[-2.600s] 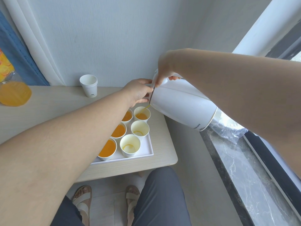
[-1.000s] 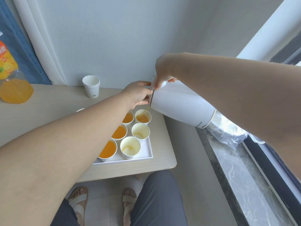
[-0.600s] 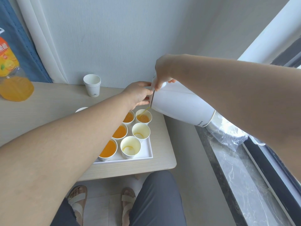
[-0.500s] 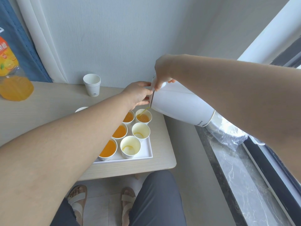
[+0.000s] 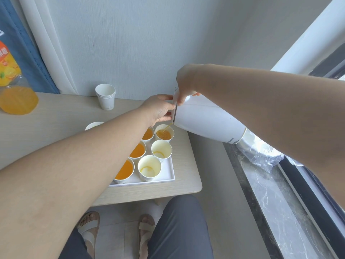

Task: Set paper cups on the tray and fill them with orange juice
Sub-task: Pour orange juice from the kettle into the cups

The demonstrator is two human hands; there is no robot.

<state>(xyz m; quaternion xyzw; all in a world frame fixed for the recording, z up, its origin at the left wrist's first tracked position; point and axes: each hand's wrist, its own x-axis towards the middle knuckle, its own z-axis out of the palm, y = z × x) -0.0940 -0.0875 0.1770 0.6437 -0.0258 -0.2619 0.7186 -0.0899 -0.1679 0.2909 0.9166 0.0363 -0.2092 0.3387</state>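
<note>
Fingers of my left hand curl round the mouth of the tilted white jug; my right hand grips its top. Far left, the juice bottle shows an orange label, cut off and unreadable. Juice trickles into the far-right paper cup on the tray. Print near the jug's base is illegible.

Matt paper cups, glossy white tray, pale wood-grain table

Seven paper cups stand on the one tray: four hold orange juice, two carry only a trace, and one (mostly hidden behind an arm) cannot be judged. The desk also bears one stack of spare cups and one juice bottle. Two hands, left hand and right hand, share one white jug.
</note>
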